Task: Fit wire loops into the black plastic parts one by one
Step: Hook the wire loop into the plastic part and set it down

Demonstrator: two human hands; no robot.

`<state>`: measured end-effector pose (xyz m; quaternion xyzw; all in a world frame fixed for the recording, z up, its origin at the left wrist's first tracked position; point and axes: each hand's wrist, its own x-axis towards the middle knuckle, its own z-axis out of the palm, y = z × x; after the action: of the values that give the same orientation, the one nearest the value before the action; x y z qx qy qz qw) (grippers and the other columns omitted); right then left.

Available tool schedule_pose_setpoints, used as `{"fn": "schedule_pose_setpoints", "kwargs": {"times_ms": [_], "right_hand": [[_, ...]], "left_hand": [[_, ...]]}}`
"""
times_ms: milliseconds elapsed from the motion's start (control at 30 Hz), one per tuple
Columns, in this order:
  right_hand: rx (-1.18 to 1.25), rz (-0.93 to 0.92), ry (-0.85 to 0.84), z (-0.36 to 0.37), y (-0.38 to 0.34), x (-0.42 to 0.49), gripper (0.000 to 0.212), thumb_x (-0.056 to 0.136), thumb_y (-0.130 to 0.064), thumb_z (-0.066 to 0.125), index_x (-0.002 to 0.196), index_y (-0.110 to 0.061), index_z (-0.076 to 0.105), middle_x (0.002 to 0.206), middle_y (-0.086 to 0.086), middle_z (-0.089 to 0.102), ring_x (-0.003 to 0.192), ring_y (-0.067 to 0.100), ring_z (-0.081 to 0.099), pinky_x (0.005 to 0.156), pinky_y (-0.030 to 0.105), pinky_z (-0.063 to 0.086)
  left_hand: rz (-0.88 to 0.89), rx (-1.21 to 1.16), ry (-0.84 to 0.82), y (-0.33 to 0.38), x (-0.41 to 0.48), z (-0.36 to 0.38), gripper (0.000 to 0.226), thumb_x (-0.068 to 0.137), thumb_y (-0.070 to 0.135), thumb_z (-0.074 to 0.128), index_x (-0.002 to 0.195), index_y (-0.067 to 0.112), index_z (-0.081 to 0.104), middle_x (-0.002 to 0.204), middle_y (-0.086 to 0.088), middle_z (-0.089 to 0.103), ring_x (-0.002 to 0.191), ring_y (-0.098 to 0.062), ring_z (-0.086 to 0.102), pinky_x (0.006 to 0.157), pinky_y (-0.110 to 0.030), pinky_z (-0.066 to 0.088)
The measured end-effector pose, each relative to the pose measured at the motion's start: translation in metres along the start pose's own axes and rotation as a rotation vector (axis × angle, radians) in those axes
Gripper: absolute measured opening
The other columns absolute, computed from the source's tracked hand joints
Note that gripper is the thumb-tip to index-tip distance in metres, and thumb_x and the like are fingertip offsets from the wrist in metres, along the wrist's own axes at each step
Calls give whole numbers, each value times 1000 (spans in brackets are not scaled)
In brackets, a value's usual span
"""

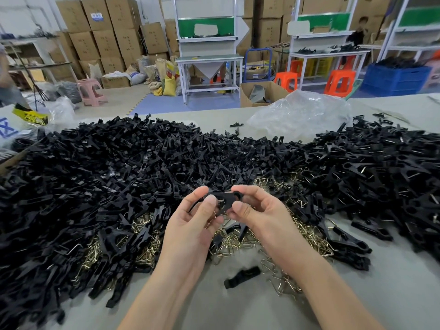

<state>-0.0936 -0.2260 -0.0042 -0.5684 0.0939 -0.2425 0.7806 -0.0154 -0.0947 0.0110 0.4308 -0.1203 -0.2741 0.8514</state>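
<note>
Currently left hand (190, 217) and right hand (259, 210) both pinch one black plastic clip (226, 198) over the wire loop pile (238, 244), mid table (404, 294), toward its near edge. The clip's long axis runs left-right, holed end at the right fingertips. Can't tell whether a loop is seated.

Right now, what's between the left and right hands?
In the head view, one black plastic part spans the gap, pinched at one end by the left hand and at the other by the right hand.
</note>
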Motion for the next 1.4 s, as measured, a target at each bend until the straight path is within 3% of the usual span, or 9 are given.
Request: {"fn": "schedule_pose_setpoints", "kwargs": {"times_ms": [133, 233, 333, 433, 700, 867, 967, 1100, 1400], "right_hand": [[30, 18, -141, 2, 4, 1, 36, 77, -34, 83, 111, -25, 77, 107, 6, 76, 98, 19, 72, 87, 26, 55], [-14, 40, -203, 3, 7, 1, 49, 76, -43, 86, 118, -20, 74, 96, 4, 75, 82, 15, 68, 75, 24, 54], [-68, 77, -243, 1, 4, -3, 45, 82, -41, 81, 121, -21, 73, 77, 2, 64, 68, 16, 62, 64, 23, 53], [-136, 98, -304, 2, -5, -8, 35, 95, -32, 69, 127, -19, 69, 72, 6, 55, 65, 25, 60, 65, 31, 55], [-242, 70, -288, 18, -9, -18, 18, 94, -19, 63, 103, -12, 77, 80, -21, 68, 58, 23, 62, 63, 30, 58], [-274, -25, -202, 20, -5, -15, 25, 93, -14, 67, 117, -11, 73, 107, 3, 73, 79, 22, 72, 77, 40, 60], [-274, -46, -209, 19, -6, -16, 26, 93, -26, 68, 119, -28, 71, 100, 2, 78, 95, 16, 74, 88, 31, 57], [-240, -18, -283, 20, -9, -19, 34, 98, -13, 65, 129, -27, 65, 114, 4, 75, 108, 17, 71, 88, 26, 57], [-272, -45, -287, 21, -5, -18, 56, 93, -3, 65, 135, -40, 60, 132, -7, 66, 121, 15, 64, 96, 29, 55]], "left_hand": [[-28, 26, -74, -4, -5, 7, 35, 72, 20, 72, 105, 9, 68, 80, -6, 72, 64, -11, 65, 60, -25, 57], [-15, 24, -87, -9, -10, 12, 31, 68, 29, 77, 93, 13, 71, 74, -4, 67, 60, -10, 60, 59, -27, 56], [-5, 165, -136, -8, -13, 12, 38, 75, 47, 84, 98, 18, 74, 74, -4, 66, 62, -12, 59, 51, -28, 51], [21, 333, -192, -5, -14, 8, 46, 73, 57, 67, 104, 24, 72, 72, -5, 62, 62, -15, 57, 46, -30, 46], [13, 390, -170, -3, -14, 6, 39, 84, 49, 57, 93, 14, 71, 58, -3, 53, 45, -15, 44, 39, -24, 35], [50, 341, -99, -3, -12, 5, 24, 91, 31, 58, 83, 9, 64, 56, 3, 39, 40, -10, 28, 35, -18, 27], [72, 361, -88, 2, -10, 3, 27, 100, 22, 53, 76, 19, 66, 52, 8, 38, 38, -7, 25, 35, -16, 24], [92, 376, -87, 5, -11, 3, 42, 102, 23, 50, 63, 29, 63, 49, 5, 43, 36, -7, 26, 36, -17, 22], [156, 495, -68, 5, -7, -4, 33, 103, 19, 50, 73, 23, 66, 55, -1, 44, 41, -11, 30, 39, -21, 27]]}}
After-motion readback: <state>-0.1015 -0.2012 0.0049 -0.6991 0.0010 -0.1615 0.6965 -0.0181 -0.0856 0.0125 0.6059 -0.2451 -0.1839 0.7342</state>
